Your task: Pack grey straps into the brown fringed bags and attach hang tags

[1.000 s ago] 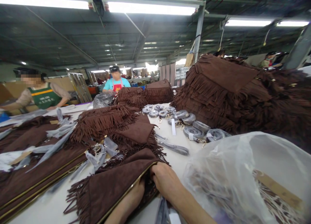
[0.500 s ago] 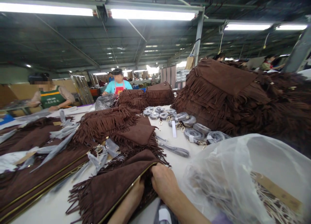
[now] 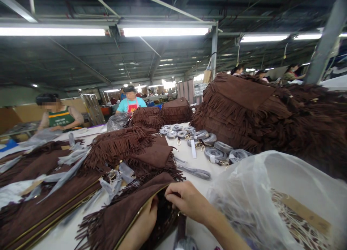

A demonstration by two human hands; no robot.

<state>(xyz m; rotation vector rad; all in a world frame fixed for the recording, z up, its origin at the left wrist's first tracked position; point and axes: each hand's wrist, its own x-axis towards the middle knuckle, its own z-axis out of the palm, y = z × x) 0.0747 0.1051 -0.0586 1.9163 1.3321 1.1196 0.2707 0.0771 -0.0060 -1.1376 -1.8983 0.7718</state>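
A dark brown fringed bag lies in front of me, its gold zipper undone along the upper edge. My left hand reaches into the opening; the thumb side shows, while the fingertips are hidden inside. At the far end of the opening, my right hand is closed with bent fingers, pinching the bag's edge. Below the right hand, a dark strap with a small metal clip hangs by the bag, and a wrapped strap coil lies near the table's front edge.
Several wrapped strap coils lie on the white table. A tall stack of fringed bags rises at right, behind a clear plastic bag of cords. More brown bags lie left. Two co-workers stand across the table.
My right hand has lifted slightly and its fingers have shifted along the bag's edge. The opening gapes wider, and the strap clip below it now shows. The camera has tilted up a little.
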